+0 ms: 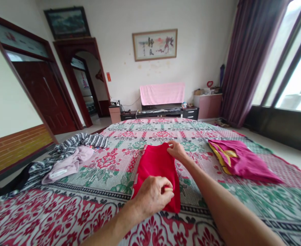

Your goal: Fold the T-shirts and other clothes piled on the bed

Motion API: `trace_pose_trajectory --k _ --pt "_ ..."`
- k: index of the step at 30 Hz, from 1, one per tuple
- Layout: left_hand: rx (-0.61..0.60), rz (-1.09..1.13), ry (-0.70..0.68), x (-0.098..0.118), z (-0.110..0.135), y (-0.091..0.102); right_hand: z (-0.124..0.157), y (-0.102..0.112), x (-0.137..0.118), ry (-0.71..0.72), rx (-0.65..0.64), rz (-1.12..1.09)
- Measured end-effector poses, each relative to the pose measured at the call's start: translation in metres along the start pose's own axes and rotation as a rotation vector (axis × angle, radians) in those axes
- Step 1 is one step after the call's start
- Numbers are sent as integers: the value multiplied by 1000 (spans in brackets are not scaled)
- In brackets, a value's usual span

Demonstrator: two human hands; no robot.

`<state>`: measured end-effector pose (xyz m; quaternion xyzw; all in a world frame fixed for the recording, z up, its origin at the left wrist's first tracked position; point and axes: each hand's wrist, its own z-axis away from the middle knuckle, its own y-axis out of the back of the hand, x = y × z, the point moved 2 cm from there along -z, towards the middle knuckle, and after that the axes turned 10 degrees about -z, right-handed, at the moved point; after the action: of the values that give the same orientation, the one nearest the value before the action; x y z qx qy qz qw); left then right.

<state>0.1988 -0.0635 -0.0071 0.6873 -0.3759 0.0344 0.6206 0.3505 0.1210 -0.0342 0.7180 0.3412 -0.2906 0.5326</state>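
Note:
A red garment (pixel 157 162), folded into a long narrow shape, lies on the patterned bedspread (pixel 130 160) in front of me. Over its near part, my left hand (pixel 153 194) is closed, with a bit of red cloth showing between thumb and forefinger. At the far right corner, my right hand (pixel 177 150) pinches the garment's edge, arm stretched forward. A small whitish patch shows on the garment's left edge. My left hand and wrist hide part of its near end.
On the left lie a black-and-white striped garment (pixel 70 143) and a pale pink garment (pixel 68 164). A folded magenta garment (pixel 245 160) with yellow inside lies to the right. Beyond the bed stand a low black cabinet (pixel 191 113) and a pink cloth-covered screen (pixel 162 93).

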Motion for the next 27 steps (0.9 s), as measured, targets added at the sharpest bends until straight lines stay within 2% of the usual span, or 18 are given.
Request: trace_pose_trajectory --k 2,4,8,11,15,18,21,24,27 --pt "-26 -10 -16 1 -1 4 3 0 2 66 35 112" --pt "13 -16 22 -4 -3 14 6 0 4 155 86 172" --pt "242 -179 144 -31 -8 31 10 -2 5 258 119 175" --pt "280 -380 208 -59 -4 24 14 -5 5 204 61 255" --pt "179 -519 217 -80 4 3 19 -7 5 154 -27 360" --pt "123 -532 229 -79 5 -2 19 -8 5 145 -40 358" --pt "100 -531 223 -73 5 3 17 -9 7 108 -15 341" --pt "108 -524 109 -66 4 7 14 -9 10 61 14 353" --pt "102 -490 21 -64 4 8 11 -9 12 51 -10 358"
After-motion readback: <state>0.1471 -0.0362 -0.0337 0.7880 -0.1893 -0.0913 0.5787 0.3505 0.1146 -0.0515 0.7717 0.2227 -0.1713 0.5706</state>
